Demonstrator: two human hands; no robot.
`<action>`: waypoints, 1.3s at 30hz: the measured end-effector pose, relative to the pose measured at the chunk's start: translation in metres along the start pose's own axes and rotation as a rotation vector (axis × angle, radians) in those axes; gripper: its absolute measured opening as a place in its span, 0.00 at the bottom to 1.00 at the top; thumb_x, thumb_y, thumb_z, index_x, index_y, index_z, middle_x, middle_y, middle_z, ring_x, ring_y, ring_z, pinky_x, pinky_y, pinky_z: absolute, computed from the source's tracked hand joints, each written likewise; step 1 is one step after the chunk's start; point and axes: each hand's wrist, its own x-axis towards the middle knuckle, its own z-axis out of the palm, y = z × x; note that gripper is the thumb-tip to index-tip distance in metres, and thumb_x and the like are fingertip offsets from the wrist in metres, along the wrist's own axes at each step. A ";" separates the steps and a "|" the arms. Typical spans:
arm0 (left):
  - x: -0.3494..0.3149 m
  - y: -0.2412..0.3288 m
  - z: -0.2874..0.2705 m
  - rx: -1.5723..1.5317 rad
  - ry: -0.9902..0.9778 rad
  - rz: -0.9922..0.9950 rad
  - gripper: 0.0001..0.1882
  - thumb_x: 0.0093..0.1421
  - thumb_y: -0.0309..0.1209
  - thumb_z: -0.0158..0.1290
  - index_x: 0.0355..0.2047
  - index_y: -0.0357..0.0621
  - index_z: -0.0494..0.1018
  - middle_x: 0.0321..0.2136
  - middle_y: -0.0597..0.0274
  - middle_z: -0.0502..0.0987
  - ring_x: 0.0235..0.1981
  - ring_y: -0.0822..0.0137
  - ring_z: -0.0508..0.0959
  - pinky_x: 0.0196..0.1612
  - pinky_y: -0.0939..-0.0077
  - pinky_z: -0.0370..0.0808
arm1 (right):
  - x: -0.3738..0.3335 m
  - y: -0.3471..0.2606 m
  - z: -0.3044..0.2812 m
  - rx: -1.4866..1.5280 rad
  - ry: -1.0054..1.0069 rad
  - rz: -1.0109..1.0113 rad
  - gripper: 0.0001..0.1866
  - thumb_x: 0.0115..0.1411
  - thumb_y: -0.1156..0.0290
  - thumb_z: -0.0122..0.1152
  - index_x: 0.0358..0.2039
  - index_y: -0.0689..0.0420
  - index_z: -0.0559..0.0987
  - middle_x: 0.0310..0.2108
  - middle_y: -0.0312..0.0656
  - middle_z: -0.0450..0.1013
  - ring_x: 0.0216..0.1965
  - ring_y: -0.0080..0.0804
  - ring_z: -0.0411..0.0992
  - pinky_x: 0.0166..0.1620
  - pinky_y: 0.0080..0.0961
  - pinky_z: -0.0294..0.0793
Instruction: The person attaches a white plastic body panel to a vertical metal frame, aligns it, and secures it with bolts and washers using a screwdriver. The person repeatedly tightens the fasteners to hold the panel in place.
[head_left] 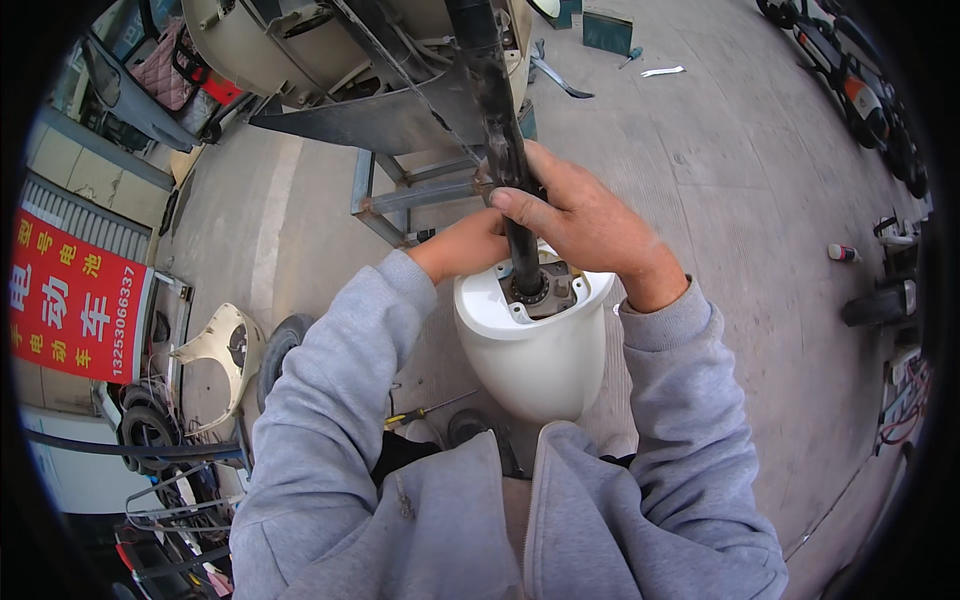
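Note:
A thick black frame tube (497,110) of a scooter slants down from the top into a white front fender (530,360). The tube ends at a dark metal collar (529,288) inside the fender's open top. My right hand (595,220) grips the tube from the right, its thumb lying across the front and its fingers partly behind. My left hand (465,243) reaches in from the left, just above the fender's rim. Its fingertips go out of sight behind the tube, so I cannot make out what they touch.
A metal stand (400,195) supports the beige scooter body (270,50). A yellow-handled screwdriver (405,416) lies by my feet, a beige panel (238,350) to the left. Far off are a green box (607,30) and a dark pry tool (560,78). Scooters line the right side.

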 end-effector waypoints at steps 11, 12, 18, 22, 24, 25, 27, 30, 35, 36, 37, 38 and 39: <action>-0.029 0.056 0.051 -0.590 0.430 0.057 0.16 0.66 0.38 0.59 0.43 0.35 0.75 0.39 0.59 0.79 0.39 0.72 0.78 0.43 0.77 0.74 | -0.002 0.022 -0.006 0.042 0.001 -0.056 0.25 0.71 0.50 0.56 0.52 0.61 0.76 0.45 0.50 0.74 0.46 0.45 0.71 0.51 0.40 0.71; -0.020 0.057 0.054 -0.593 0.469 0.030 0.15 0.66 0.40 0.60 0.38 0.37 0.76 0.35 0.61 0.79 0.34 0.73 0.77 0.39 0.78 0.73 | -0.005 0.030 -0.010 0.064 0.020 -0.060 0.27 0.72 0.48 0.54 0.54 0.60 0.76 0.46 0.49 0.75 0.47 0.44 0.72 0.52 0.39 0.71; -0.009 0.059 0.062 -0.639 0.661 0.010 0.21 0.66 0.37 0.59 0.18 0.47 0.66 0.13 0.66 0.66 0.14 0.72 0.66 0.21 0.72 0.66 | -0.048 0.110 -0.049 -0.236 0.148 0.956 0.44 0.71 0.32 0.39 0.68 0.60 0.68 0.62 0.54 0.70 0.63 0.50 0.69 0.64 0.43 0.69; -0.019 0.060 0.042 -0.773 0.700 0.020 0.25 0.65 0.40 0.60 0.14 0.48 0.63 0.11 0.67 0.64 0.12 0.71 0.67 0.19 0.72 0.64 | -0.089 0.154 -0.032 -0.191 -0.290 1.207 0.52 0.68 0.27 0.29 0.71 0.63 0.61 0.66 0.61 0.65 0.64 0.57 0.68 0.60 0.48 0.74; -0.026 0.057 0.029 -0.788 0.689 0.013 0.24 0.64 0.39 0.60 0.15 0.48 0.63 0.11 0.67 0.64 0.12 0.71 0.66 0.20 0.72 0.64 | -0.096 0.168 -0.014 -0.079 -0.339 1.185 0.53 0.67 0.25 0.29 0.72 0.61 0.60 0.65 0.62 0.65 0.64 0.58 0.68 0.60 0.48 0.75; -0.031 0.056 0.022 -0.794 0.693 -0.016 0.24 0.64 0.38 0.60 0.15 0.48 0.63 0.11 0.67 0.64 0.12 0.71 0.66 0.20 0.72 0.64 | -0.098 0.172 -0.004 -0.013 -0.368 1.157 0.53 0.67 0.25 0.28 0.72 0.61 0.59 0.65 0.63 0.65 0.63 0.59 0.69 0.60 0.47 0.75; -0.041 0.051 0.008 -0.729 0.662 -0.003 0.23 0.65 0.40 0.57 0.16 0.49 0.61 0.11 0.65 0.62 0.13 0.68 0.65 0.24 0.71 0.66 | -0.097 0.178 0.014 0.098 -0.416 1.123 0.54 0.66 0.24 0.29 0.73 0.62 0.57 0.66 0.63 0.63 0.63 0.57 0.69 0.60 0.46 0.76; -0.053 0.044 -0.017 -0.685 0.662 0.053 0.23 0.65 0.41 0.56 0.17 0.49 0.60 0.11 0.66 0.62 0.14 0.68 0.65 0.24 0.71 0.66 | -0.092 0.179 0.040 0.242 -0.395 1.060 0.55 0.66 0.24 0.31 0.73 0.63 0.56 0.69 0.62 0.59 0.64 0.56 0.68 0.62 0.45 0.74; -0.064 0.025 -0.053 -0.667 0.727 0.065 0.22 0.65 0.41 0.57 0.18 0.49 0.61 0.12 0.66 0.62 0.14 0.69 0.64 0.24 0.72 0.65 | -0.065 0.164 0.069 0.159 -0.080 0.707 0.43 0.72 0.34 0.39 0.69 0.60 0.65 0.61 0.56 0.69 0.59 0.47 0.71 0.61 0.39 0.71; -0.064 0.020 -0.058 -0.674 0.743 0.063 0.22 0.64 0.40 0.57 0.18 0.49 0.61 0.12 0.66 0.62 0.14 0.69 0.64 0.24 0.72 0.64 | -0.057 0.157 0.071 0.131 0.012 0.626 0.40 0.73 0.36 0.41 0.68 0.59 0.68 0.59 0.53 0.71 0.56 0.44 0.72 0.60 0.37 0.71; -0.064 0.015 -0.061 -0.677 0.758 0.062 0.22 0.64 0.40 0.57 0.18 0.49 0.61 0.12 0.66 0.62 0.14 0.69 0.64 0.24 0.72 0.64 | -0.049 0.148 0.072 0.127 0.045 0.501 0.36 0.72 0.41 0.46 0.66 0.59 0.70 0.58 0.52 0.72 0.57 0.43 0.72 0.60 0.36 0.71; -0.064 0.011 -0.064 -0.719 0.761 0.072 0.22 0.63 0.39 0.59 0.18 0.48 0.63 0.12 0.66 0.63 0.14 0.70 0.64 0.23 0.73 0.64 | -0.040 0.139 0.072 0.122 0.076 0.402 0.32 0.72 0.46 0.51 0.65 0.58 0.72 0.58 0.50 0.73 0.57 0.42 0.72 0.60 0.34 0.71; -0.065 0.006 -0.066 -0.753 0.764 0.086 0.21 0.62 0.37 0.61 0.17 0.47 0.64 0.13 0.67 0.64 0.13 0.71 0.65 0.21 0.73 0.63 | -0.029 0.128 0.071 0.136 0.109 0.266 0.28 0.72 0.52 0.56 0.63 0.58 0.74 0.58 0.49 0.74 0.58 0.40 0.72 0.59 0.33 0.71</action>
